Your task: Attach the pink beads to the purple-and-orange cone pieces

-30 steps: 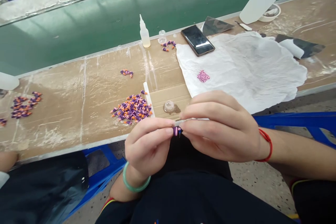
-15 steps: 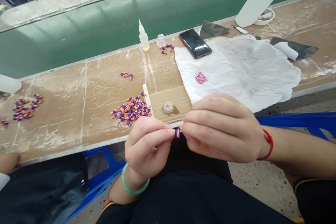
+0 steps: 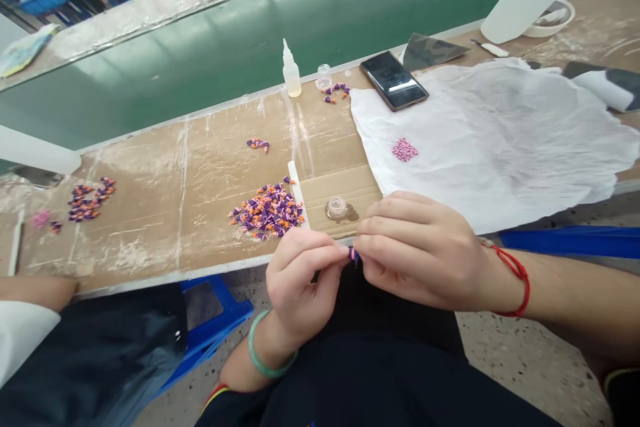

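Observation:
My left hand (image 3: 300,280) and my right hand (image 3: 417,250) meet in front of the bench edge, pinching a small purple bead (image 3: 353,253) between their fingertips. The fingers hide most of the bead. A pile of purple and orange cone-shaped beads (image 3: 267,211) lies on the cardboard-covered bench (image 3: 175,227), just beyond my left hand. Nearer my right hand stands a small glass cap (image 3: 337,208), and a white plastic strip (image 3: 298,193) lies beside the pile. A crumpled white tissue (image 3: 500,140) carries a patch of pink beads (image 3: 405,149).
Along the bench's far edge stand a glue bottle (image 3: 292,73), a small glass jar (image 3: 324,77) and a black smartphone (image 3: 394,80). Another person's forearm (image 3: 35,290) rests at the near left edge. A blue stool frame (image 3: 215,313) sits below the bench.
The whole view has shifted, so the bench items sit further right and more of the bench's left end shows. My hands still pinch the bead, which now shows less between the fingertips.

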Motion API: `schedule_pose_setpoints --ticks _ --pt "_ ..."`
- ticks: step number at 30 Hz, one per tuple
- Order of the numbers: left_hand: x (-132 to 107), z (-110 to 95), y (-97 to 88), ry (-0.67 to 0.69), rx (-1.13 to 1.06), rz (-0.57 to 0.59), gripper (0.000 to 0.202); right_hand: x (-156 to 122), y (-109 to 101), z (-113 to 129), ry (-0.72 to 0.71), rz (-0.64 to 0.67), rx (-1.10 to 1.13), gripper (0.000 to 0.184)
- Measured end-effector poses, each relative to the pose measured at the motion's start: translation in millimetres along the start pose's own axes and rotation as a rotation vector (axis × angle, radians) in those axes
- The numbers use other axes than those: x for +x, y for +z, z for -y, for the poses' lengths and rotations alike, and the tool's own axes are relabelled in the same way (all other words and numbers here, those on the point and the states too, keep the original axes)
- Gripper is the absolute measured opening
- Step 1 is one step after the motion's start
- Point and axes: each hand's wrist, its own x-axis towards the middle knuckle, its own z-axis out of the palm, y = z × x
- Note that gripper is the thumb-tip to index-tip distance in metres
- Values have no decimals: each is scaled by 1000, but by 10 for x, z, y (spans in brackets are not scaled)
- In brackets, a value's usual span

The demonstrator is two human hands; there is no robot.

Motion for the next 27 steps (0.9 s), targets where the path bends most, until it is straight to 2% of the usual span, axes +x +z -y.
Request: schedule_pose_setpoints --ticks 5,10,13,21,27 --pt "-43 41 25 -177 -108 -33 15 21 36 -21 120 0 62 22" --pt "-39 43 47 -487 -437 -49 6 70 -20 -76 248 58 279 13" --pt "-24 29 62 -592 -588 -44 4 86 -27 -101 290 92 396 14" --pt "4 -8 68 -668 -627 -42 6 80 -28 -107 288 92 400 20" --pt "26 -30 75 -698 -589 -43 8 56 -51 -125 298 105 419 16"
